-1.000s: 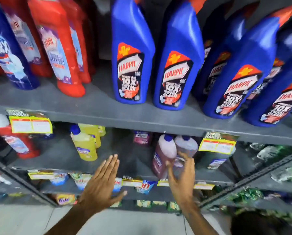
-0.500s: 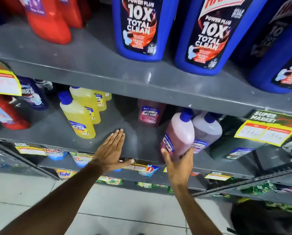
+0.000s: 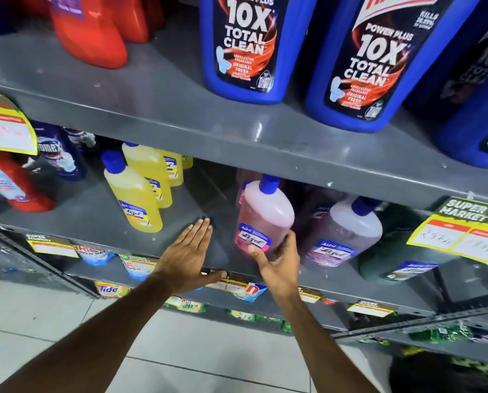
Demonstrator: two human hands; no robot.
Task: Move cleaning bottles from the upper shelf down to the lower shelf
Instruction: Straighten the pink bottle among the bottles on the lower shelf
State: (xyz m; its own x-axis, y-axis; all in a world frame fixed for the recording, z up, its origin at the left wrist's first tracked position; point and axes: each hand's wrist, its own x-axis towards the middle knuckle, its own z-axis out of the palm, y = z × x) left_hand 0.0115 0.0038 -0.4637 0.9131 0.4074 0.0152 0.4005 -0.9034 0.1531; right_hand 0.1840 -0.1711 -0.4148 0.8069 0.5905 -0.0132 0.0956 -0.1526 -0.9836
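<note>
The right hand (image 3: 276, 258) gripped a pink bottle (image 3: 262, 219) on the lower shelf (image 3: 95, 219); the left hand (image 3: 188, 253) lay open; blue bottles (image 3: 245, 43) remained above

A supermarket aisle: grey metal shelves (image 3: 180, 114) of cleaning bottles (image 3: 245, 46), edged with yellow price tags (image 3: 458, 242).

A: Where does the view sit?

B: One head camera, wide-angle, close to a grey shelf unit (image 3: 180, 114), looking forward and down.

A: How close?

B: Near enough that the blue bottles (image 3: 245, 46) on the upper shelf are cut off at the top edge. Both forearms reach in from the bottom edge, and floor tiles (image 3: 180, 350) show below.

A: Another view?

B: None, so nothing is shared.
</note>
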